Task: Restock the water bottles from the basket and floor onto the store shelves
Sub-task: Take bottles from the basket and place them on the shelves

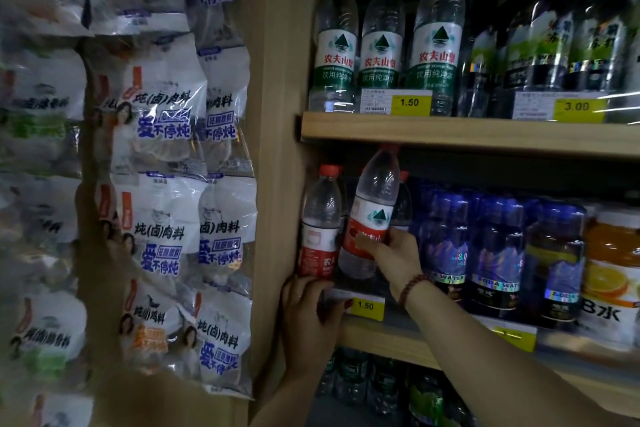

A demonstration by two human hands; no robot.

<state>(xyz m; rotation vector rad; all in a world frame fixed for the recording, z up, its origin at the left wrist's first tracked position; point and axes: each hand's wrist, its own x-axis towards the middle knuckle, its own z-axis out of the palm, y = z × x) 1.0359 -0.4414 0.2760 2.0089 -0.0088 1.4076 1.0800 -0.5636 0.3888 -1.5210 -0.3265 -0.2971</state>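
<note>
The right hand (pixel 388 253) grips a red-labelled water bottle (pixel 372 215), tilted to clear the shelf above as it enters the middle shelf (pixel 408 336); the left hand (pixel 311 308) clasps a neighbouring bottle (pixel 320 225), apparently steadying it.

We face two wooden shelves. On the upper shelf (pixel 450 133) stand three green-capped water bottles (pixel 381 42) toward 10 o'clock, with dark soda bottles (pixel 550 42) toward 2 o'clock. The lower shelf (pixel 381 336) carries red-labelled water bottles (pixel 320 229) at 9 o'clock, blue soda-water bottles (pixel 498 246) beside them at 3 o'clock, then an orange drink (pixel 613 260). Yellow price tags (pixel 410 102) front both edges.
</note>
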